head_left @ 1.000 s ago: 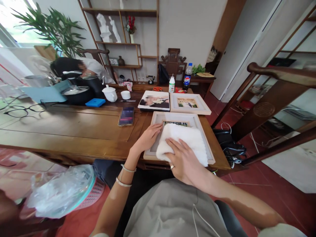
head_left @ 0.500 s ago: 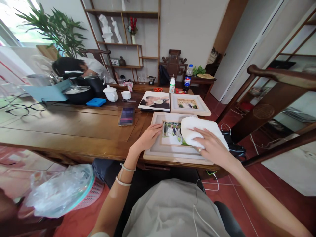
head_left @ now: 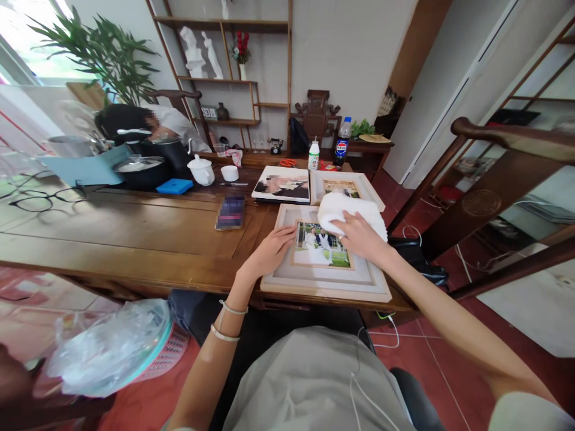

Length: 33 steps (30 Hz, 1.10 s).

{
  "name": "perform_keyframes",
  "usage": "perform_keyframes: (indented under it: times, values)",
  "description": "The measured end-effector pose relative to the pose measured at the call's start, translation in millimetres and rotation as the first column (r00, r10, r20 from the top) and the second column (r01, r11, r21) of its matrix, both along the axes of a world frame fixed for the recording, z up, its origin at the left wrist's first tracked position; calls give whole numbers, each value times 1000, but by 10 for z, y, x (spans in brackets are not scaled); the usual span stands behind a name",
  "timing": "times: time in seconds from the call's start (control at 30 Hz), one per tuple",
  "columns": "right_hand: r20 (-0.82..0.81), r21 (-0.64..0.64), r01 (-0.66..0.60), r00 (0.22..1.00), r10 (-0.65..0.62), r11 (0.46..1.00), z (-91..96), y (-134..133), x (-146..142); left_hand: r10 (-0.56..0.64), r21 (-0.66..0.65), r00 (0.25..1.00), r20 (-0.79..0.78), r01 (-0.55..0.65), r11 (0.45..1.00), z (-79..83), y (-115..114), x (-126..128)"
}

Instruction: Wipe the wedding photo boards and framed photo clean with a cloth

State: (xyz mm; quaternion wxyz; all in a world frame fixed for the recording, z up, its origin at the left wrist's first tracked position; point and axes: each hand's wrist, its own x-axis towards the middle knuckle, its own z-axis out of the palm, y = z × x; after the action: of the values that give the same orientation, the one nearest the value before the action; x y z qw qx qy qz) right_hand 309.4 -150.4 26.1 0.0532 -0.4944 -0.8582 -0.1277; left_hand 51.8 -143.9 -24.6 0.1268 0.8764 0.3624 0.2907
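A pale wooden picture frame (head_left: 323, 284) with a wedding photo (head_left: 320, 245) lies flat at the table's near right end. My left hand (head_left: 269, 251) rests on its left edge, fingers stretched out and lying flat. My right hand (head_left: 359, 236) presses a folded white towel (head_left: 348, 209) onto the frame's far right corner, fingers curled over the cloth. A second pale frame (head_left: 344, 187) and a frameless photo print (head_left: 283, 184) lie just beyond.
A phone (head_left: 230, 211) lies left of the frame on the wooden table (head_left: 135, 233). Farther back stand a white teapot (head_left: 200, 170), black pots, a blue box, a white bottle (head_left: 313, 154) and a cola bottle (head_left: 341, 142). Another person leans over the far left. A bagged basket (head_left: 117, 347) sits on the floor.
My right hand slid the towel from the frame's near middle out to the right, then up to the far right corner, uncovering the photo. My left hand stayed put.
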Motion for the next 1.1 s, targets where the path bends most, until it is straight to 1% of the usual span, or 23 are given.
perform_keyframes:
  times: [0.1, 0.23, 0.3, 0.33, 0.4, 0.47, 0.6, 0.7, 0.77, 0.8, 0.87, 0.93, 1.0, 1.1]
  values:
    - [-24, -93, -86, 996, 84, 992, 38, -465, -116, -1, 6, 1000, 16, 1, 1000, 0, -4, 4]
    - [-157, -186, -199, 973, 171, 962, 103, -1139, -250, -1, 7, 1000, 14, 1, 1000, -4, -6, 2]
    - [-200, -212, -240, 960, 198, 947, 108, -1338, -302, -1, 12, 1000, 8, 1, 1000, -8, -4, 1]
    - [-208, -221, -246, 957, 201, 944, 99, -1380, -319, -1, 15, 1000, 5, 1, 1000, -10, -2, 0]
    - [-204, -227, -235, 960, 190, 945, 61, -1346, -326, -4, 17, 1000, -1, 4, 1000, -13, 3, -1]
    - [-184, -208, -199, 970, 161, 958, 13, -1176, -287, -7, 18, 1000, -2, 7, 1000, -18, 9, -2]
    - [-136, -95, -67, 989, 53, 993, -49, -602, -108, -4, 11, 1000, 5, 4, 1000, -21, 15, -6]
    - [-127, 16, 70, 990, -68, 997, -49, -170, 2, 3, -6, 1000, 0, -3, 1000, -11, 8, -10]
    - [-105, 43, 104, 990, -99, 994, -45, 28, 13, 5, -9, 1000, 0, -5, 1000, -4, 4, -13]
    - [-81, 38, 90, 993, -86, 995, -46, 85, -3, 2, -6, 1000, 2, -2, 1000, -3, 3, -14]
    - [-36, 12, 35, 999, -35, 999, -52, 95, -72, -5, 1, 1000, 2, 5, 1000, -5, 7, -15]
    - [-21, -27, -9, 1000, 9, 1000, -55, -40, -169, -7, 9, 1000, -1, 7, 1000, -13, 14, -13]
    - [-35, -81, -43, 999, 41, 996, -33, -303, -270, -4, 15, 1000, -4, 4, 1000, -21, 20, -8]
    - [-72, -188, -132, 990, 121, 973, 58, -828, -397, -1, 25, 1000, -3, 1, 1000, -14, 14, 2]
